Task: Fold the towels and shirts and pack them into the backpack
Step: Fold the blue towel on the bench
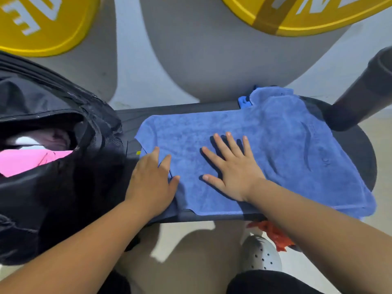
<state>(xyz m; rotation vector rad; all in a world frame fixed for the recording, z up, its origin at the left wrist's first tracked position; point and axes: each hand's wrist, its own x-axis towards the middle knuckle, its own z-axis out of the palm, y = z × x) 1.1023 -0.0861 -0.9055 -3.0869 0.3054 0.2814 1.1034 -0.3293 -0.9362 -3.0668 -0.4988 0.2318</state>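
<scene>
A blue towel point(275, 145) lies spread over a dark bench point(131, 119), its right part draped over the bench's rounded end. My right hand point(229, 168) rests flat on the towel's middle with fingers spread. My left hand point(151, 179) lies on the towel's left edge, fingers straight, thumb on the cloth. The black backpack point(42, 198) stands open at the left, with pink cloth point(31, 160) and a pale item inside it.
Yellow round weight plates point(36, 24) lie on the grey floor beyond the bench. A black cylinder point(364, 88) leans at the right. An orange-red cloth point(273, 232) and my grey clog point(261, 255) are below the bench. A blue clip point(244, 102) sits behind the towel.
</scene>
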